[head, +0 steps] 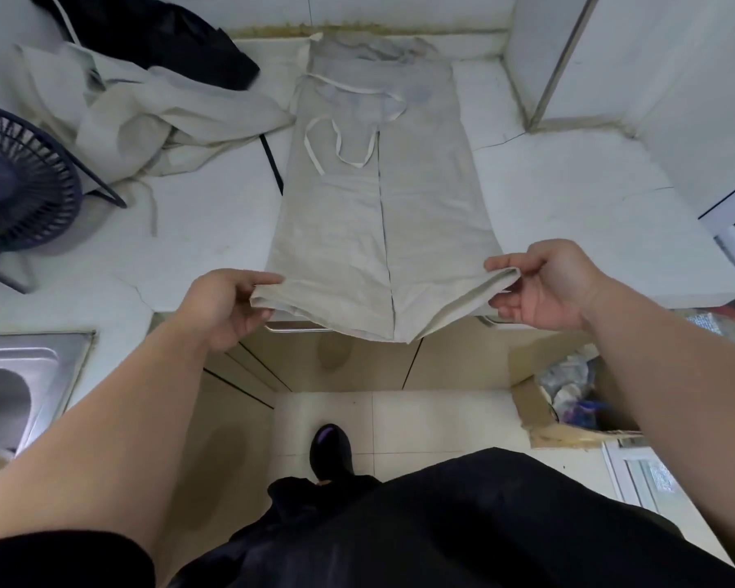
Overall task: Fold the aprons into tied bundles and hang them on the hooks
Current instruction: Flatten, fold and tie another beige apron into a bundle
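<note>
Lengthwise away on counter (pixel 569 214), apron (pixel 349 231), near corners in pinch grips of left hand (pixel 226 303), right hand (pixel 544 286)

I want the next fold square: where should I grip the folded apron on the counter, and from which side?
Pinch both near corners, coming over the front of the counter. The apron lies as a long strip, flaps meeting down the middle, its hem overhanging, so fingers reach under the layers there, as the left hand and right hand do.
</note>
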